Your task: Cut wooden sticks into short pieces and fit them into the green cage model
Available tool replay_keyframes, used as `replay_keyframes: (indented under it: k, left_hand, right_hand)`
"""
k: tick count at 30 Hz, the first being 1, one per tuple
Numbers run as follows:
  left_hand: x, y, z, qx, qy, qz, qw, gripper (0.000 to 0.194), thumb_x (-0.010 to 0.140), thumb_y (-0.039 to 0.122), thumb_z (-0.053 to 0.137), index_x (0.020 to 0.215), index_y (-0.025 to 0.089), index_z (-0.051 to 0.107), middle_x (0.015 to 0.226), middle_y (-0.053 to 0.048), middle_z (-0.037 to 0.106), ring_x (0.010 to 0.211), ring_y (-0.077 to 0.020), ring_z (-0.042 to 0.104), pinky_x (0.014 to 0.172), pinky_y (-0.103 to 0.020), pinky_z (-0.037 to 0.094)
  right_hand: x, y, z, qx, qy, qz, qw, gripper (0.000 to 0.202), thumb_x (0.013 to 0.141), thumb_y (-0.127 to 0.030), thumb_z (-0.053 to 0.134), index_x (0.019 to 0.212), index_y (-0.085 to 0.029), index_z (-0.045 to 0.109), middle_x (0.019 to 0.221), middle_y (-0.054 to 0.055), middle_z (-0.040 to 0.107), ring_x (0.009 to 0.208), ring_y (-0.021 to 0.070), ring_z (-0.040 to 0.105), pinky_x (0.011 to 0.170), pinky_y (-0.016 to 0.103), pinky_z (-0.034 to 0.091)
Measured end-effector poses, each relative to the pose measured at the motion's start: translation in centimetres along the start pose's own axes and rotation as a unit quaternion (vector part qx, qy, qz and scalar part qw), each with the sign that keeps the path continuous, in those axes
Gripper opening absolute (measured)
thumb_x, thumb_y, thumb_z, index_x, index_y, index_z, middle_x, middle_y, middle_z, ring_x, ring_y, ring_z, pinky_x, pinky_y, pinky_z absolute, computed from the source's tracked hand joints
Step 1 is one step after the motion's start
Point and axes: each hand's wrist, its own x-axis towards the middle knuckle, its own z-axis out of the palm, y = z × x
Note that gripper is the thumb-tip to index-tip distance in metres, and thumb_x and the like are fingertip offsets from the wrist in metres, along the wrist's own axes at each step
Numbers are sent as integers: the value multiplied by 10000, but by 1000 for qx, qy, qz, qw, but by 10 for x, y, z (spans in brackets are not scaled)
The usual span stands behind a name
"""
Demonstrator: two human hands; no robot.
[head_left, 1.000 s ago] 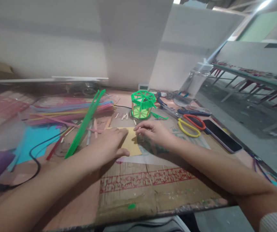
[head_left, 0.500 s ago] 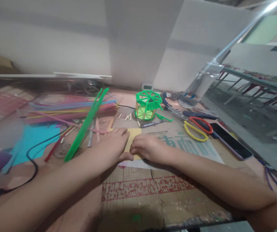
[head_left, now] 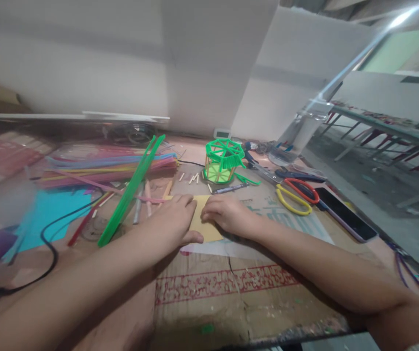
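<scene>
A sheet of yellow paper (head_left: 206, 230) lies on a white printed sheet (head_left: 289, 225), partly covered by my hands. My left hand (head_left: 176, 219) rests flat on its left side, fingers stretched out and thumb apart. On the right side of the yellow paper is my right hand (head_left: 229, 214), its fingers curled together at the surface. Whatever those fingers may hold is hidden. Behind the hands stands a small green-roofed model pavilion (head_left: 224, 160) with thin wooden posts. A pen (head_left: 230, 188) and short wooden stick pieces (head_left: 194, 178) lie near it.
Green pipe cleaners (head_left: 130, 192) lie left of my hands, beside a coloured bundle (head_left: 114, 168) and blue sheet (head_left: 55, 209). To the right are scissors with red and yellow handles (head_left: 293, 204), a phone (head_left: 346, 214) and a clear container (head_left: 293, 134). A black cable (head_left: 48, 234) curves at left.
My right hand has shifted slightly up and right over the yellow paper, uncovering more of it. My left hand stays in nearly the same place.
</scene>
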Motion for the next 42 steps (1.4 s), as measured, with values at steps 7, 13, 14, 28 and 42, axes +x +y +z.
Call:
replay_keyframes:
  k: [7, 13, 14, 28, 42]
  left_hand:
    - [-1, 1, 0, -5, -12, -8, 1000, 548, 749, 505, 765, 1113, 138, 584, 1253, -186, 601, 1115, -362, 595, 901, -454, 494]
    - [-1, 2, -1, -14, -6, -12, 1000, 530, 729, 493, 783, 1097, 166, 587, 1241, -165, 609, 1127, -351, 592, 912, -441, 493]
    - [-1, 2, -1, -13, -6, -11, 1000, 523, 728, 489, 783, 1089, 165, 590, 1236, -165, 610, 1122, -352, 593, 910, -444, 493]
    - [-1, 5, -1, -16, -25, -24, 999, 580, 737, 461, 783, 1163, 114, 595, 1286, -206, 600, 1179, -370, 578, 966, -470, 488]
    - [0, 3, 1, -31, -17, -29, 999, 663, 696, 468, 816, 1202, 105, 590, 1335, -226, 578, 1228, -401, 553, 988, -493, 479]
  right_hand:
    - [-1, 0, 2, 1, 11, 0, 1000, 178, 924, -151, 612, 798, -178, 733, 792, 54, 715, 771, 172, 640, 735, 282, 485]
    - [-2, -2, 0, 0, 13, -7, 1000, 161, 910, -138, 629, 796, -171, 738, 785, 51, 712, 748, 164, 633, 709, 265, 478]
    - [-2, -2, 0, -6, 15, -3, 1000, 164, 910, -137, 629, 792, -173, 738, 780, 50, 711, 744, 164, 632, 706, 265, 475]
    - [-3, -3, 0, -7, 38, -27, 999, 179, 893, -85, 617, 778, -144, 740, 755, 63, 711, 725, 162, 630, 691, 262, 466]
    - [-4, 1, -2, 18, 5, -20, 1000, 185, 906, -103, 605, 786, -157, 735, 789, 62, 712, 767, 160, 632, 721, 260, 476]
